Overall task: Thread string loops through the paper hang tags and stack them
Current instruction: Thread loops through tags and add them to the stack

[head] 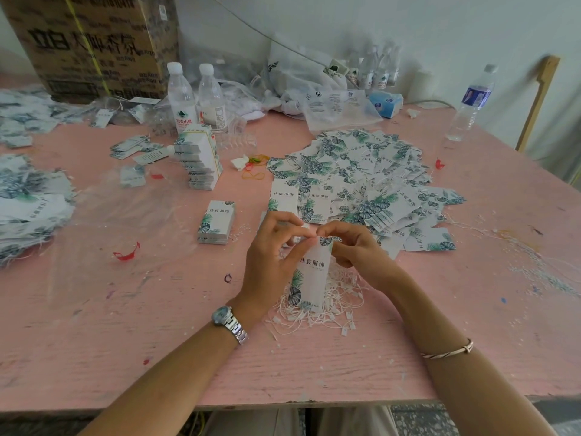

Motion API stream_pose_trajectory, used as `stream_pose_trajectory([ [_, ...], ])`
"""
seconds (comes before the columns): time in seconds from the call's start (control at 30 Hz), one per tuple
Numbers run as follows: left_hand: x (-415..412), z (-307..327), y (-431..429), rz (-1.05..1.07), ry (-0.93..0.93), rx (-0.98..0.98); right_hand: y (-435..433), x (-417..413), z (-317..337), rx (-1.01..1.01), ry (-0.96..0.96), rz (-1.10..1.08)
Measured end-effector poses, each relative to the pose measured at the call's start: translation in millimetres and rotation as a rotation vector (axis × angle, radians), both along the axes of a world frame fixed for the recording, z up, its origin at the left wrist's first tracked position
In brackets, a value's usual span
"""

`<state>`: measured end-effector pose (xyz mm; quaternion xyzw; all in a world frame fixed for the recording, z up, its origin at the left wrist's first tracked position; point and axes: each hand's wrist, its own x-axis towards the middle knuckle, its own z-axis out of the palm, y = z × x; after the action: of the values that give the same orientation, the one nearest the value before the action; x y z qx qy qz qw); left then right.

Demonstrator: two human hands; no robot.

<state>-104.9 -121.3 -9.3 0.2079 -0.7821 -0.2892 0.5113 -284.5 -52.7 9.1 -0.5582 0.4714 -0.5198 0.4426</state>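
A white paper hang tag (311,275) with green leaf print stands upright between my hands. My left hand (273,262) holds its left edge with curled fingers. My right hand (352,243) pinches at the tag's top, where a thin white string meets it. Under the tag lies a tangle of white string loops (327,303). A small neat stack of tags (217,223) sits to the left of my hands. A wide loose pile of tags with strings (361,180) spreads behind my right hand.
The pink table (157,325) also carries a tall leaning tag stack (199,162), water bottles (180,96), a cardboard box (91,42), plastic bags (314,83), rubber bands (253,168), another bottle (471,102) at right and more tags (28,199) at far left.
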Motion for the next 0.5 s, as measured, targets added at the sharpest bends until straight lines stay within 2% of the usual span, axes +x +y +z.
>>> stream_pose_trajectory([
  [0.4,0.6,2.1,3.7,0.083,0.030,-0.031,-1.0,0.9,0.6,0.101,-0.082,-0.067],
  [0.5,0.9,1.6,3.1,0.090,0.020,-0.042,1.7,0.8,2.1,0.087,0.004,-0.071],
])
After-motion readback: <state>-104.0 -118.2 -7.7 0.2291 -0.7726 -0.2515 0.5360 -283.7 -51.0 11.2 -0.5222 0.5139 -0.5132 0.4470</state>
